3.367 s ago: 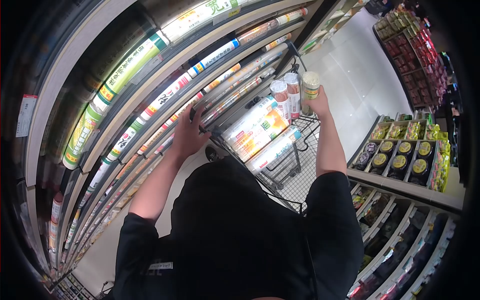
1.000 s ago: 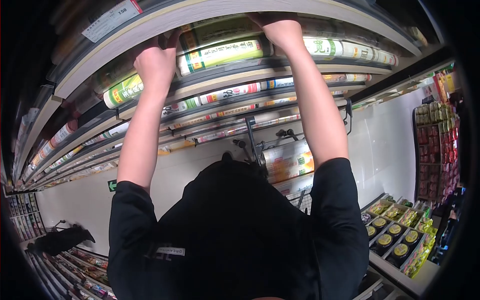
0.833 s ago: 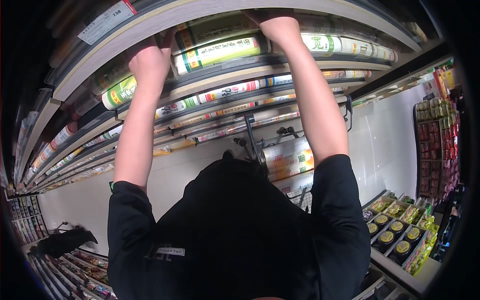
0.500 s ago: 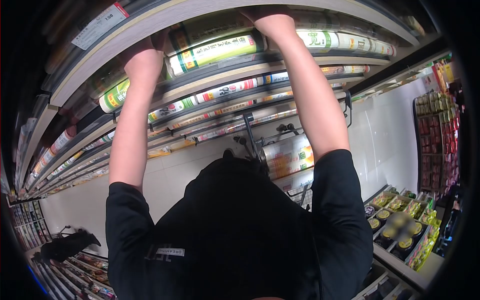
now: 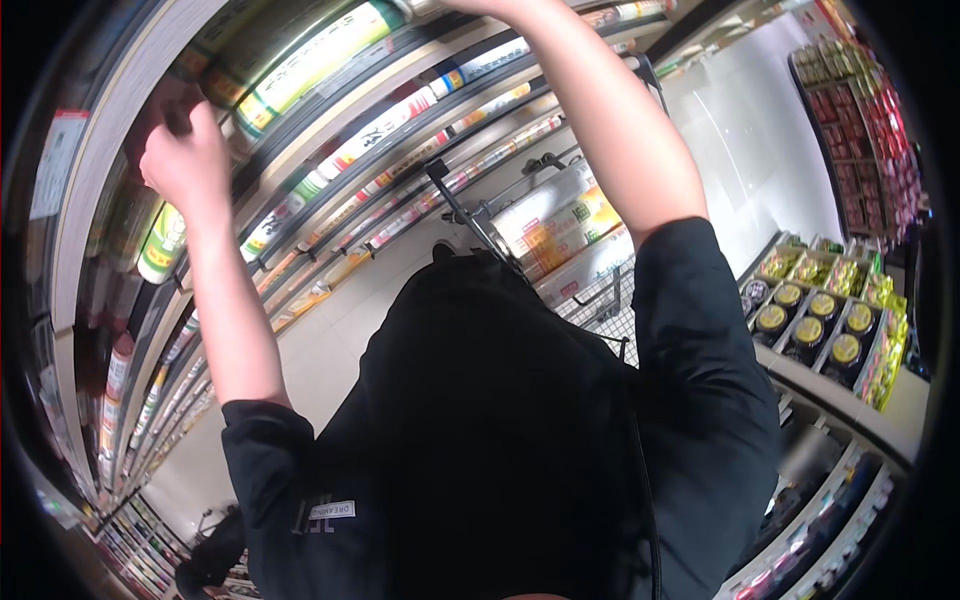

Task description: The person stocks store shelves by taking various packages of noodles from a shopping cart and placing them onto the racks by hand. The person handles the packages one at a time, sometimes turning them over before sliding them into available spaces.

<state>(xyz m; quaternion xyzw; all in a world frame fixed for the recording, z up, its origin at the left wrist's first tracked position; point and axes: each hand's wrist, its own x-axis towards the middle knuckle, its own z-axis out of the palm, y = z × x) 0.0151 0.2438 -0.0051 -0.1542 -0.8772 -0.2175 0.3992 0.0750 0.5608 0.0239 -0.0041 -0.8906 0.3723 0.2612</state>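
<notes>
At the upper left, my left hand (image 5: 190,165) is at the front of a shelf, thumb apart from the fingers and nothing visible between them; the fingertips are in shadow. A green-labelled noodle pack (image 5: 163,243) lies just below it, and a longer yellow-green pack (image 5: 320,62) lies to its right. My right hand (image 5: 490,6) is cut off by the top edge beside the far end of the longer pack, so its fingers are hidden. In the cart (image 5: 620,312) lie large white and orange packs (image 5: 555,228).
Shelves of rolled packs (image 5: 385,122) curve along the left. On the right stand a display of yellow-lidded jars (image 5: 810,330) and a rack of red packets (image 5: 850,130). A person in dark clothing (image 5: 212,555) is at the lower left.
The view has turned, and the shelves now slant up to the right. My left hand has moved left and down along the shelf; my right hand has gone up, mostly out of view.
</notes>
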